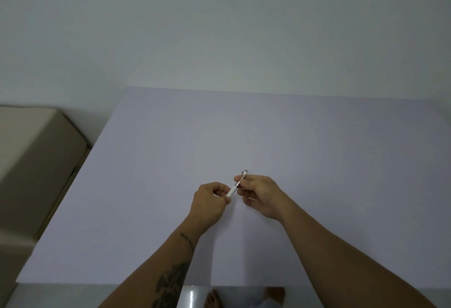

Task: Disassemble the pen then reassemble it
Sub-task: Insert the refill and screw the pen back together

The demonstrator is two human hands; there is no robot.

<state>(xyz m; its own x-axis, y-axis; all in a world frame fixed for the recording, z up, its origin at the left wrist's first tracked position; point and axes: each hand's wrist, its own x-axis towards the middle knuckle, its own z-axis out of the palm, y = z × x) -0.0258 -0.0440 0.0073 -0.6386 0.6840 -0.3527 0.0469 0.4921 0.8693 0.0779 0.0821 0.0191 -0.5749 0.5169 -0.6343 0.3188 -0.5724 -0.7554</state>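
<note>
A slim white pen (234,187) with a silver clip and a dark top end is held slanted above the middle of the pale lilac table (317,149). My left hand (209,201) pinches its lower white end between thumb and fingers. My right hand (260,194) grips its upper half, with the dark tip poking out above the fingers. The two hands are close together, a few centimetres apart. The pen's lower tip is hidden inside my left fingers. No loose pen parts show on the table.
A beige cushioned seat or box (36,161) stands to the left of the table. A plain white wall (219,27) rises behind the far edge. Bare feet (214,299) show on a glossy floor below the near edge.
</note>
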